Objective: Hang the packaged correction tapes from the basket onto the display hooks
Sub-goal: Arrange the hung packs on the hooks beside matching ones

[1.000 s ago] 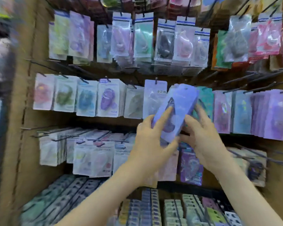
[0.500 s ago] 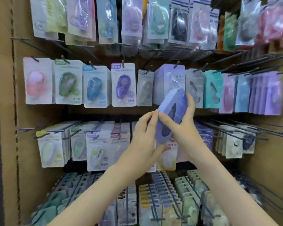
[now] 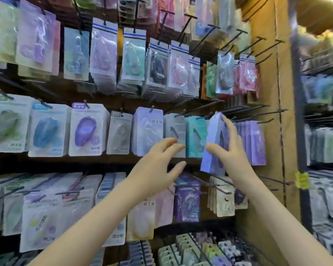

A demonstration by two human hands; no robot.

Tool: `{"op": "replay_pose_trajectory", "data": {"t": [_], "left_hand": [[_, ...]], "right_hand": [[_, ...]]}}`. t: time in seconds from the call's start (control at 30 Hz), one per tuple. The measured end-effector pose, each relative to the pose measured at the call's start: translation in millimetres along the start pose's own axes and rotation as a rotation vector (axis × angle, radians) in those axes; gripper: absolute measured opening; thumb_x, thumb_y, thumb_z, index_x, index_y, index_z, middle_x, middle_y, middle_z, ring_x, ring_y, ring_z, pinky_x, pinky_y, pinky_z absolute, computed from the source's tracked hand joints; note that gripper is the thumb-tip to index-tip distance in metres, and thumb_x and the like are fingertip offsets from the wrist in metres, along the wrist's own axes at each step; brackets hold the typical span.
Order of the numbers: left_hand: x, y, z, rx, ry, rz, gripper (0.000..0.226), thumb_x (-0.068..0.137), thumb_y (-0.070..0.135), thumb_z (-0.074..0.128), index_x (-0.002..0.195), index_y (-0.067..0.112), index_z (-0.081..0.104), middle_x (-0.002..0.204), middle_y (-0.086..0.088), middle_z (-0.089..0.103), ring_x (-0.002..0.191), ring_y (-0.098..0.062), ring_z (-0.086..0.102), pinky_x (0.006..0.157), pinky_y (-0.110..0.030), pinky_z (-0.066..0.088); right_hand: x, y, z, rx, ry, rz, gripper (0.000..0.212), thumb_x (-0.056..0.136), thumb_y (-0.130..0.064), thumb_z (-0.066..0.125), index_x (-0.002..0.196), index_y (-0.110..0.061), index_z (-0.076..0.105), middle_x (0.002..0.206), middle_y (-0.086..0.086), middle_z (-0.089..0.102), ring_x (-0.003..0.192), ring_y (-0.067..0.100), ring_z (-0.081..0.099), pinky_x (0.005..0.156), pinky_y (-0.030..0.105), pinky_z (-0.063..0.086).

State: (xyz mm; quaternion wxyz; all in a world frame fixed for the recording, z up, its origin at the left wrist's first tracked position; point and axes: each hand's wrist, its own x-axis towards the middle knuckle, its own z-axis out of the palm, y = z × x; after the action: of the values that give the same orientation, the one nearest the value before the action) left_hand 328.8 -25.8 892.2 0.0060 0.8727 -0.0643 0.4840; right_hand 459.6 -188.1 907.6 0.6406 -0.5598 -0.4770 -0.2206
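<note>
My right hand point(image 3: 230, 150) grips a stack of lavender packaged correction tapes point(image 3: 213, 143), thumb on the front and fingers along the right edge. The stack's top sits at the tips of the black display hooks point(image 3: 238, 110) in the middle row, just left of the hanging purple packs point(image 3: 255, 143). Whether a hook is through its hole is hidden. My left hand point(image 3: 160, 164) hovers apart from the stack, fingers spread and loosely bent, in front of the grey pack point(image 3: 174, 131) and teal pack point(image 3: 195, 137), holding nothing. The basket is out of view.
Rows of hanging tape packs fill the brown pegboard above, left and below. Several bare hooks point(image 3: 258, 47) jut out at the upper right. A cardboard-coloured side wall point(image 3: 267, 131) bounds the bay on the right, with another rack point(image 3: 323, 146) beyond it.
My right hand carried the lavender stack up and right to the middle-row hooks. My left hand let go of it and now hovers open. The view swung right.
</note>
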Motion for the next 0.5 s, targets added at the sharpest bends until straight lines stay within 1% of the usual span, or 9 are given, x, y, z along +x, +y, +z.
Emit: {"op": "replay_pose_trajectory", "data": {"t": [0.07, 0.13, 0.2, 0.3, 0.33, 0.4, 0.43, 0.47, 0.5], "left_hand": [[16.9, 1.7, 14.1, 0.070, 0.024, -0.095, 0.050, 0.097, 0.035, 0.054, 0.144, 0.024, 0.042, 0.154, 0.000, 0.030, 0.141, -0.015, 0.029, 0.107, -0.023, 0.030], [32.0, 4.6, 27.2, 0.151, 0.031, -0.180, 0.053, 0.097, 0.032, 0.053, 0.147, 0.023, 0.038, 0.156, -0.006, 0.025, 0.142, -0.021, 0.027, 0.109, -0.031, 0.034], [45.2, 8.1, 40.4, 0.211, 0.033, -0.253, 0.056, 0.098, 0.030, 0.051, 0.150, 0.021, 0.031, 0.158, -0.009, 0.020, 0.143, -0.024, 0.024, 0.108, -0.033, 0.036], [64.2, 12.4, 60.4, 0.306, 0.040, -0.296, 0.061, 0.099, 0.030, 0.050, 0.153, 0.020, 0.023, 0.159, -0.013, 0.015, 0.142, -0.027, 0.023, 0.107, -0.035, 0.038], [69.7, 12.7, 66.6, 0.339, 0.039, -0.309, 0.064, 0.099, 0.032, 0.051, 0.154, 0.021, 0.020, 0.159, -0.014, 0.012, 0.143, -0.029, 0.021, 0.108, -0.037, 0.037], [79.8, 12.0, 78.1, 0.418, 0.023, -0.345, 0.071, 0.098, 0.036, 0.053, 0.155, 0.022, 0.014, 0.161, -0.015, 0.007, 0.146, -0.033, 0.014, 0.113, -0.040, 0.031], [83.7, 11.1, 83.0, 0.468, 0.009, -0.358, 0.073, 0.097, 0.038, 0.053, 0.155, 0.023, 0.012, 0.161, -0.017, 0.004, 0.147, -0.035, 0.011, 0.115, -0.041, 0.028], [86.9, 9.4, 87.3, 0.527, -0.008, -0.362, 0.074, 0.097, 0.038, 0.053, 0.156, 0.022, 0.010, 0.161, -0.018, 0.002, 0.148, -0.037, 0.008, 0.117, -0.042, 0.024], [88.9, 7.6, 90.7, 0.586, -0.027, -0.363, 0.074, 0.097, 0.038, 0.052, 0.155, 0.022, 0.010, 0.161, -0.019, 0.000, 0.148, -0.038, 0.007, 0.117, -0.043, 0.021]], "right_hand": [[14.4, 10.5, -24.0, -0.082, 0.016, -0.031, 0.074, 0.090, -0.020, 0.066, 0.147, -0.043, 0.024, 0.135, -0.012, 0.031, 0.124, 0.006, 0.030, 0.097, 0.036, 0.033], [27.6, 19.7, -41.4, -0.104, 0.015, -0.038, 0.072, 0.086, -0.025, 0.067, 0.142, -0.047, 0.028, 0.130, -0.013, 0.036, 0.124, 0.012, 0.035, 0.093, 0.034, 0.036], [37.6, 29.0, -53.0, -0.001, -0.006, 0.012, 0.065, 0.078, -0.035, 0.063, 0.133, -0.054, 0.034, 0.134, -0.015, 0.042, 0.122, 0.016, 0.045, 0.090, 0.035, 0.044], [49.0, 44.7, -59.6, 0.212, -0.092, 0.114, 0.053, 0.080, -0.034, 0.063, 0.120, -0.060, 0.039, 0.139, -0.006, 0.045, 0.112, 0.017, 0.055, 0.090, 0.038, 0.050], [50.8, 49.2, -60.0, 0.204, -0.129, 0.113, 0.056, 0.079, -0.037, 0.064, 0.123, -0.060, 0.038, 0.142, -0.006, 0.043, 0.118, 0.017, 0.053, 0.094, 0.041, 0.049], [55.0, 58.1, -58.2, 0.116, -0.168, 0.071, 0.072, 0.077, -0.044, 0.067, 0.139, -0.055, 0.031, 0.151, -0.010, 0.033, 0.134, 0.017, 0.041, 0.104, 0.048, 0.043], [56.6, 59.7, -56.3, 0.073, -0.165, 0.033, 0.076, 0.081, -0.039, 0.069, 0.144, -0.048, 0.027, 0.152, -0.013, 0.029, 0.137, 0.014, 0.035, 0.108, 0.047, 0.040], [58.9, 61.4, -54.0, 0.027, -0.151, -0.012, 0.076, 0.086, -0.031, 0.069, 0.148, -0.043, 0.025, 0.150, -0.015, 0.029, 0.135, 0.008, 0.031, 0.109, 0.041, 0.038], [61.3, 62.6, -51.1, -0.029, -0.138, -0.063, 0.075, 0.089, -0.025, 0.067, 0.148, -0.040, 0.023, 0.146, -0.014, 0.030, 0.130, 0.002, 0.029, 0.105, 0.031, 0.035]]}}
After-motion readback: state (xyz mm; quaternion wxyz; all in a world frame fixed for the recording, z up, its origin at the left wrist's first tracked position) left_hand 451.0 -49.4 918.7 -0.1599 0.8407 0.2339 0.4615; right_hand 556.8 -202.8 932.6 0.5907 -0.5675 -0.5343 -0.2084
